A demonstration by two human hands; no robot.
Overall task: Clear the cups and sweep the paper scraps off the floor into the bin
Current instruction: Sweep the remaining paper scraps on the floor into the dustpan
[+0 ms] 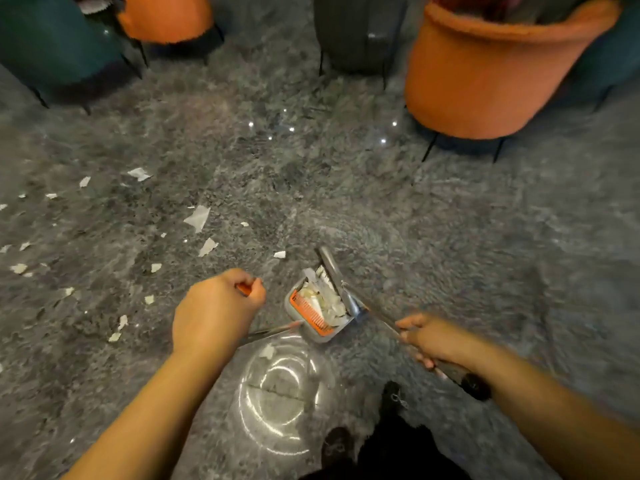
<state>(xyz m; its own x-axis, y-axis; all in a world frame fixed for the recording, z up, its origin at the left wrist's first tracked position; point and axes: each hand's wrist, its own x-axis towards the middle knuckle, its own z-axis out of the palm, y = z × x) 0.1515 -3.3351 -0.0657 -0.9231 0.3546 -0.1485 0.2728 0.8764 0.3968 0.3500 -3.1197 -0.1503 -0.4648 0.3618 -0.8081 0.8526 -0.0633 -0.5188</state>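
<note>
A grey dustpan (313, 332) with an orange comb edge stands on the marbled grey floor (450, 220), low in the middle of the head view, and holds a heap of white paper scraps (327, 301). My left hand (218, 310) grips the orange end (244, 289) of the dustpan's long handle. My right hand (427, 337) grips the broom stick (381, 318). The grey broom head (332, 270) lies against the dustpan's right side. Several loose paper scraps (198, 217) lie scattered on the floor to the left.
Two orange chairs (485, 74) (166, 15), a teal chair (52, 39) and a grey chair (356, 29) stand on thin black legs at the far side. My dark shoes (337, 445) are at the bottom edge.
</note>
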